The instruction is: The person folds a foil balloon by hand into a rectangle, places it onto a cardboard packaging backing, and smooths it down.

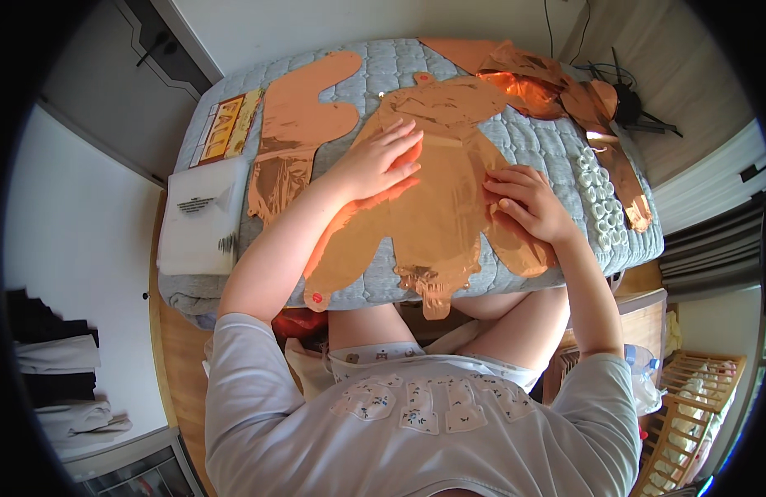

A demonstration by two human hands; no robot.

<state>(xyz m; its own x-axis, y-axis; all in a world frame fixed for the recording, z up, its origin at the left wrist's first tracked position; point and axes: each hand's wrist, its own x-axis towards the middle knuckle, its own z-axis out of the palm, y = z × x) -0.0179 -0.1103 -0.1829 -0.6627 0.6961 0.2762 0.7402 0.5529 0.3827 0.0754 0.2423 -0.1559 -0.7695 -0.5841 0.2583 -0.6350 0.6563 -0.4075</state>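
Note:
A flat, uninflated copper-coloured foil balloon (437, 186) with several lobes lies across the near middle of the quilted mattress. My left hand (381, 159) rests on its upper left part, palm down with the fingers stretched out. On the right edge of the foil lies my right hand (528, 201), fingers bent loosely and apart over a lobe. Neither hand visibly grips anything. A narrow tab (435, 300) of the balloon hangs at the mattress edge above my lap. Left of it lies another flat copper foil balloon (304, 120), curved like a digit.
Crumpled copper foil (528, 87) lies at the far right. Several small white rolls (596, 199) sit on the right side of the grey mattress (337, 161). At the left are a stack of clear plastic bags (199, 224) and a printed yellow packet (225, 128). A black router (630, 103) stands behind.

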